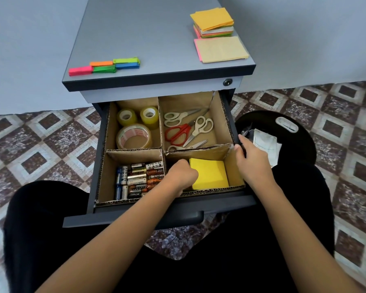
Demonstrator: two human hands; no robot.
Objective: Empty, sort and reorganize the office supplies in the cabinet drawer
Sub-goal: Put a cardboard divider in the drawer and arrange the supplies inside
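The open drawer holds a cardboard divider with several compartments. A yellow sticky-note pad lies in the front right compartment. My left hand is curled at the pad's left edge, fingers tucked down beside it. My right hand grips the cardboard wall and drawer side at the right. Tape rolls fill the back left compartment, scissors the back right, batteries the front left.
On the cabinet top lie coloured flag pads at the left and stacked sticky-note pads at the right. A black stool with papers stands right of the drawer. My knees flank the drawer front.
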